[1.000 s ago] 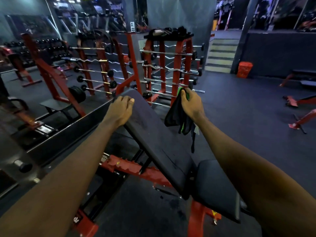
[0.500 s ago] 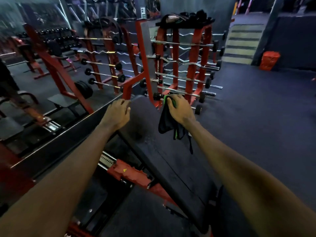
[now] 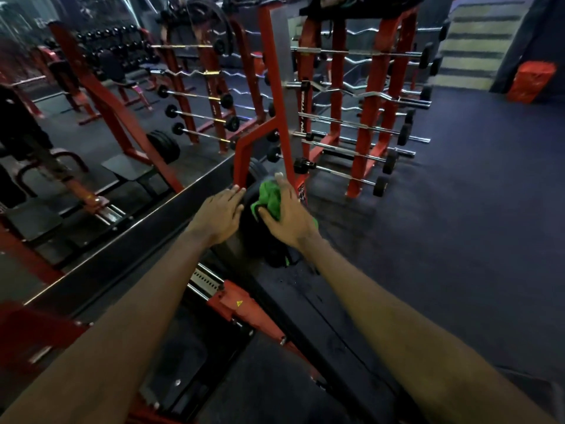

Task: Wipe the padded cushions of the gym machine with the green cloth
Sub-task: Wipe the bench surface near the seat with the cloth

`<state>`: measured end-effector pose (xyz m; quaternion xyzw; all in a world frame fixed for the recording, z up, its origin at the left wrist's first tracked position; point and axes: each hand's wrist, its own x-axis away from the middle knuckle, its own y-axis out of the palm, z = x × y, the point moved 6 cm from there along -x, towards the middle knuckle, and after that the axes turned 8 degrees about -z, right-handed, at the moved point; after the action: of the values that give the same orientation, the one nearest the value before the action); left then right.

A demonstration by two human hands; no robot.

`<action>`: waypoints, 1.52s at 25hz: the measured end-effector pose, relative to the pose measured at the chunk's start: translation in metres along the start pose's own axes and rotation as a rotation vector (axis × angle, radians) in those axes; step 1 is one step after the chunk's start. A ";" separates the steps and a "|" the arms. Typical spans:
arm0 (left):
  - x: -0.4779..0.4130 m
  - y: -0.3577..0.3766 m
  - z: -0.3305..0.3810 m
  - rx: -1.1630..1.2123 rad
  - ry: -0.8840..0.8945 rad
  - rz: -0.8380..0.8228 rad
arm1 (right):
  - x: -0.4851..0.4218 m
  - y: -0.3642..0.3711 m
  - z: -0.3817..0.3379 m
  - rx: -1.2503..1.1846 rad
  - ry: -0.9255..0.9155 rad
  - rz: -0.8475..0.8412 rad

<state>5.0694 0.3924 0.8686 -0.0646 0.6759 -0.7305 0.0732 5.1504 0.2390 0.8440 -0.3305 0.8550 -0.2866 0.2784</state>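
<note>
The black padded back cushion (image 3: 308, 304) of the red-framed bench slopes away from me through the middle of the view. My right hand (image 3: 289, 217) grips the bunched green cloth (image 3: 270, 197) and presses it on the cushion's top end. My left hand (image 3: 221, 214) lies with fingers straight on the cushion's upper left edge, just beside the cloth. A dark part of the cloth hangs below my right palm.
The bench's red frame (image 3: 241, 304) runs under the cushion. A red upright post (image 3: 275, 96) rises right behind the cushion top. A red barbell rack (image 3: 367, 117) stands beyond it. A mirror wall (image 3: 76, 117) fills the left. An orange bin (image 3: 530, 81) sits by the stairs.
My right hand has brought the cloth from the cushion's right side onto its top end, close to my left hand. The view has moved forward and down over the bench.
</note>
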 end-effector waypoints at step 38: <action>0.009 0.021 -0.008 0.283 0.165 0.186 | -0.012 0.052 0.024 0.049 0.017 0.250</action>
<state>5.0592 0.3971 0.8469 0.0695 0.5732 -0.8111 0.0931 5.1528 0.2724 0.7963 -0.2120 0.8846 -0.2735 0.3127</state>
